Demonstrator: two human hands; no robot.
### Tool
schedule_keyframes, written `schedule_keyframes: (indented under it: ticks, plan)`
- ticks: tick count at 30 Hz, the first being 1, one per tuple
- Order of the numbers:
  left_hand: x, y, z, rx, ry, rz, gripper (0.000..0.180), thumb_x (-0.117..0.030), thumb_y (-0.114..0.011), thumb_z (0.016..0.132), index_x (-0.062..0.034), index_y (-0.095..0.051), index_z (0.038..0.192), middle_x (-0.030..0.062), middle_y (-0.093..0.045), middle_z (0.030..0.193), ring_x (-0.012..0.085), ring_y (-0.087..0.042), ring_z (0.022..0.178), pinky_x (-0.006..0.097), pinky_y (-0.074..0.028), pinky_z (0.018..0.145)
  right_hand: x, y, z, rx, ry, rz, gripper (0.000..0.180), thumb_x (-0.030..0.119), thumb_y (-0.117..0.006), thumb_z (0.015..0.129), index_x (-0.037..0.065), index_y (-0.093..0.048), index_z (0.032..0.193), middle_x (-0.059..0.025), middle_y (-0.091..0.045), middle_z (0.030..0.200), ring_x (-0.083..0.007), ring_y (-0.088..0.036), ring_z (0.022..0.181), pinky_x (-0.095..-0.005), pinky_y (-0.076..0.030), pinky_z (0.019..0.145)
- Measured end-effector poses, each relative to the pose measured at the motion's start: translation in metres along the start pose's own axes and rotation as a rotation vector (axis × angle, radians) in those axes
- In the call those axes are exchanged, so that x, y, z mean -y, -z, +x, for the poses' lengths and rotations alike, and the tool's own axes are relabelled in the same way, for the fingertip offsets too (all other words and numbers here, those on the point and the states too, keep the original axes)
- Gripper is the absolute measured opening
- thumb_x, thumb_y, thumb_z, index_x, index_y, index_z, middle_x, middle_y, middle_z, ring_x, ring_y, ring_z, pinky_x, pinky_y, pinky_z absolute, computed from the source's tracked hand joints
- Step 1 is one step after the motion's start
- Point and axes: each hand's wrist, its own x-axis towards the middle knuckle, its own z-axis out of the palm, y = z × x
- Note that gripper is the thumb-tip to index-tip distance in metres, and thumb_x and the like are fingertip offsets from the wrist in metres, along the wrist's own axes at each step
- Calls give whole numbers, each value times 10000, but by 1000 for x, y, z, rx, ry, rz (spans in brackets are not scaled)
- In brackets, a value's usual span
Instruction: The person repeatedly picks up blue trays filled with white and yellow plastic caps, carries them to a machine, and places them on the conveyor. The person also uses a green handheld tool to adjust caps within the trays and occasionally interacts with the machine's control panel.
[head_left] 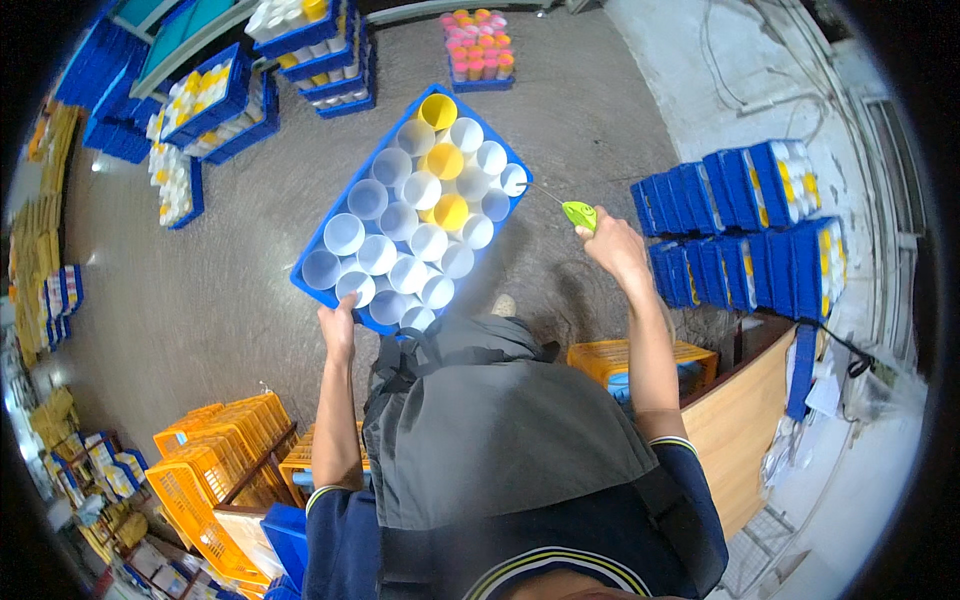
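In front of me is a blue crate (318, 291) filled with open-mouthed cups, mostly white cups (377, 254) with a few yellow ones (445, 162). My left hand (340, 325) is closed on the crate's near left edge, its thumb over the rim beside a white cup. My right hand (612, 247) grips the lime-green handle (579, 214) of a thin metal hook. The hook's shaft runs left to the crate's right rim, by a white cup at that corner. Its exact catch on the rim is too small to tell. Whether the crate touches the floor cannot be made out.
Blue crates of cups (318, 60) are stacked at the far left, and more stacks (735, 250) stand to the right. A crate of pink and yellow cups (478, 50) sits farther ahead. Orange crates (215, 450) flank me near a wooden panel (745, 430). The grey floor (190, 310) looks wet.
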Motion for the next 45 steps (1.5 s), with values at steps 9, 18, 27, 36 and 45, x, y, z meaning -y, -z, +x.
schedule_keyframes:
  ticks: [9,18,27,36,45]
  plan:
    - [-21,71,88,-196,108,-103,290,-143,-640,832,41,-671,1054,95,-688,954,180,-637,776,325,-498,665,181,0,24,267,271,-161,489,305,-580,917,15,-549,1310,-258,-684,1017,-385,-665,999,-457,-525,870]
    - [-35,128,182,-490,335,3,388,-220,-696,762,90,-686,995,200,-706,960,294,-676,850,394,-498,788,312,5,37,383,696,-160,366,250,-597,900,-47,-600,1113,-278,-665,796,-422,-672,821,-497,-525,739]
    - [-90,183,302,-707,487,136,457,-250,-714,761,112,-666,1037,256,-690,1027,354,-676,954,416,-495,860,448,50,120,273,830,-169,322,240,-602,907,-8,-572,1110,-273,-662,759,-426,-674,771,-507,-516,720]
    - [-186,249,412,-773,506,431,513,-326,-696,794,60,-651,1129,263,-671,1105,401,-635,1076,438,-459,967,593,109,247,260,956,-88,385,293,-598,901,18,-534,1163,-275,-658,750,-456,-661,767,-537,-502,708]
    - [-223,370,467,-742,232,72,247,-143,-646,821,70,-690,938,92,-681,825,178,-620,668,317,-473,603,746,114,374,-4,917,-36,359,260,-605,907,15,-528,1157,-268,-662,748,-449,-664,754,-535,-507,692]
